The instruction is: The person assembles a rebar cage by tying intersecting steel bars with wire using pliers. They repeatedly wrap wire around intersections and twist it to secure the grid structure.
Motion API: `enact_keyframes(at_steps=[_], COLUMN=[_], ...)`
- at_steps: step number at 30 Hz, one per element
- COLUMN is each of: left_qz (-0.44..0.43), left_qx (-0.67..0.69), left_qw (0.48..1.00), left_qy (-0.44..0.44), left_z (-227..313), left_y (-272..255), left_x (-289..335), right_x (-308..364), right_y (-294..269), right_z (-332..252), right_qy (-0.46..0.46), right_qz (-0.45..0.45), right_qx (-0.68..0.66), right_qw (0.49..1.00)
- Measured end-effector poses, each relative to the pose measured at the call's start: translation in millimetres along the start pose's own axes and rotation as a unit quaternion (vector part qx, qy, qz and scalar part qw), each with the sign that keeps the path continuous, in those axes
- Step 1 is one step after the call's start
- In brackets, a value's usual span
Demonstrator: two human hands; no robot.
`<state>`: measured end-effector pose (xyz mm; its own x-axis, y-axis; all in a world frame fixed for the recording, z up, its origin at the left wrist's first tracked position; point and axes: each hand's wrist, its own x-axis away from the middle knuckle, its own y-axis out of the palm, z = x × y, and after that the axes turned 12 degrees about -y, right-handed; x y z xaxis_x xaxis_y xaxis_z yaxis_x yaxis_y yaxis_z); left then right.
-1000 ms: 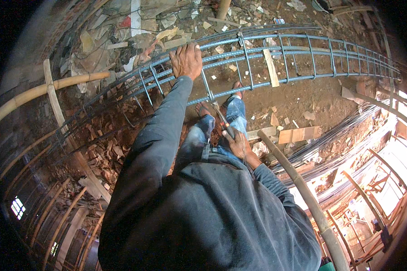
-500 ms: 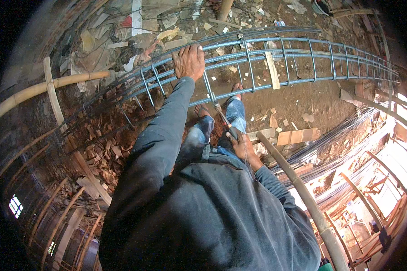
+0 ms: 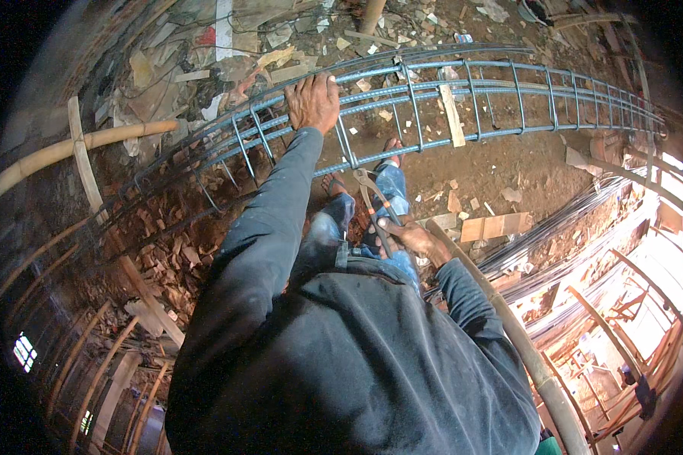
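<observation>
A long rebar cage point(image 3: 501, 90) made of ridged steel bars and square stirrups runs across the view in front of me. My left hand point(image 3: 313, 104) lies over its upper bars, fingers bent round them. In my right hand point(image 3: 417, 238) is a pair of pincers point(image 3: 363, 179) with orange-and-dark handles spread apart. The pincers' head is close beside a stirrup corner on the cage's near bar; whether it touches, I cannot tell. A thin wood strip point(image 3: 452, 114) leans across the cage, right of my left hand.
A bamboo pole point(image 3: 508, 318) slants past my right arm, and another bamboo pole point(image 3: 91, 142) sticks in from the left. Loose steel rods point(image 3: 561, 230) lie at the right. A flat board point(image 3: 495, 227) and rubble are on the dirt floor around my feet.
The pincers' handles have gone from close together to spread apart, and their head now shows more fully. My right hand has shifted slightly. My left hand stays on the cage.
</observation>
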<state>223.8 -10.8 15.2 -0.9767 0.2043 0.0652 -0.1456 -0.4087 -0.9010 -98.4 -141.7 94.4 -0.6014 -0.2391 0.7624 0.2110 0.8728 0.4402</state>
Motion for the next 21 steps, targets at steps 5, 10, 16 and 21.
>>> enact_keyframes(at_steps=[5,10,16,21], left_qz=[0.019,0.037,0.001,0.048], left_qx=[-0.013,0.013,0.038,0.023], left_qw=[1.0,0.999,0.999,0.998], left_qy=[-0.001,0.015,-0.007,0.023], left_z=[0.7,-0.3,-2.0,-1.4], left_y=[-0.5,0.6,4.2,3.4], left_x=[0.3,1.3,-0.6,0.3], right_x=[-0.3,-1.1,4.2,6.2], right_y=[-15.1,-23.0,-9.3,16.6], right_z=[5.1,10.5,3.2,25.3], right_qy=[-0.015,-0.019,-0.161,-0.144], right_qz=[-0.044,-0.113,0.015,0.23], right_qx=[0.007,-0.13,0.329,0.606], right_qw=[0.999,0.985,0.93,0.748])
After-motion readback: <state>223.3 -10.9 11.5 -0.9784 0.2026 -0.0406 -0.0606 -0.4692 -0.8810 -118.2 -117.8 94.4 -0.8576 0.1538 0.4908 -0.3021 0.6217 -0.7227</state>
